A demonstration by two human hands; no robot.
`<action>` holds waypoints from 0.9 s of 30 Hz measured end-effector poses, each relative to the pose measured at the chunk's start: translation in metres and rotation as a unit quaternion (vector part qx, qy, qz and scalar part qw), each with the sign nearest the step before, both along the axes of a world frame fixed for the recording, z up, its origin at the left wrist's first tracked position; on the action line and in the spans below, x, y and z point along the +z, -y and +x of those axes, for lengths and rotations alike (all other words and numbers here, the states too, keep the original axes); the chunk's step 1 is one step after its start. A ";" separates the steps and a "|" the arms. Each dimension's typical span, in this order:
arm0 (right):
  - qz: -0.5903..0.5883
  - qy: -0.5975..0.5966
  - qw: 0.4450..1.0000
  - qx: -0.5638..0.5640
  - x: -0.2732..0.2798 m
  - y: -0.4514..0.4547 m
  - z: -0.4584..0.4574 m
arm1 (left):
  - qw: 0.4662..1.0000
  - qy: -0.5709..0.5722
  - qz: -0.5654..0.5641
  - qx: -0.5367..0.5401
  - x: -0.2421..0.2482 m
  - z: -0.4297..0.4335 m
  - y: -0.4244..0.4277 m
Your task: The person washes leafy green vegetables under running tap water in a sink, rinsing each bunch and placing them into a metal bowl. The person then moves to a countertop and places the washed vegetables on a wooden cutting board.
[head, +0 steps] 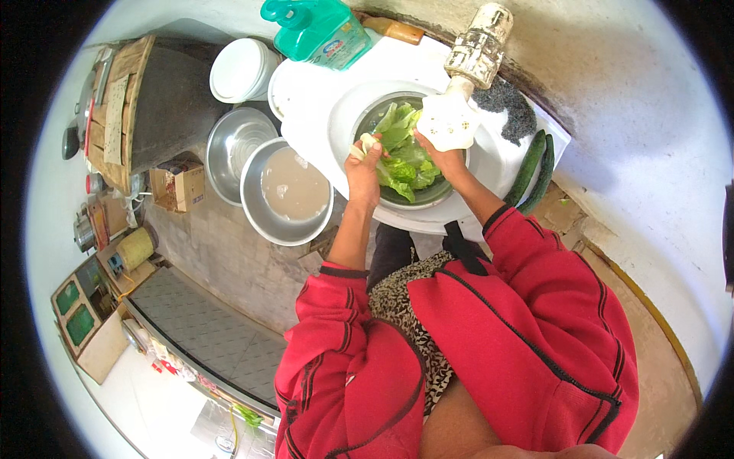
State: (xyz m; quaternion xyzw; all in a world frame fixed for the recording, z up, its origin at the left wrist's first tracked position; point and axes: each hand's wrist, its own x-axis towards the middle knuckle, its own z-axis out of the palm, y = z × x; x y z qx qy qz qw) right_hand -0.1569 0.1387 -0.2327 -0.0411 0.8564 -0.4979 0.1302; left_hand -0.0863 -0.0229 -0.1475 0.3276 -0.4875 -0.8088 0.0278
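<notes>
A metal basin [453, 192] of water and green lettuce leaves [410, 166] sits in the white sink [341, 120]. At its left rim, my left hand [364, 172] grips lettuce stems [365, 144], their pale ends sticking up past the thumb. My right hand [446, 160] reaches over the basin's right side, beside the leaves. A white faucet spray head [450, 121] hides part of that hand, so I cannot see whether its fingers hold a leaf. The spray head hangs from a worn, wrapped pipe [480, 46].
Two cucumbers [527, 166] and a dark scouring pad [507, 109] lie right of the sink. Behind stands a green pump bottle [324, 34]. To the left are a white lidded bucket [241, 72], a metal bowl [232, 143] and a metal pot of cloudy water [292, 183].
</notes>
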 end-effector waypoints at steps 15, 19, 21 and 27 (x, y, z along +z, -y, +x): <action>0.184 -0.084 0.972 0.115 0.010 -0.002 -0.002 | 0.997 0.082 -0.004 -0.011 -0.029 0.001 -0.009; 0.119 -0.075 0.987 0.072 0.024 -0.001 0.013 | 0.996 0.082 0.005 -0.036 -0.028 0.000 -0.013; 0.000 -0.022 0.999 0.026 0.040 0.003 0.025 | 0.997 0.062 0.017 -0.030 -0.020 -0.002 -0.017; -0.067 0.020 0.997 0.037 0.068 0.026 0.042 | 0.998 0.031 0.054 0.001 0.007 -0.009 -0.027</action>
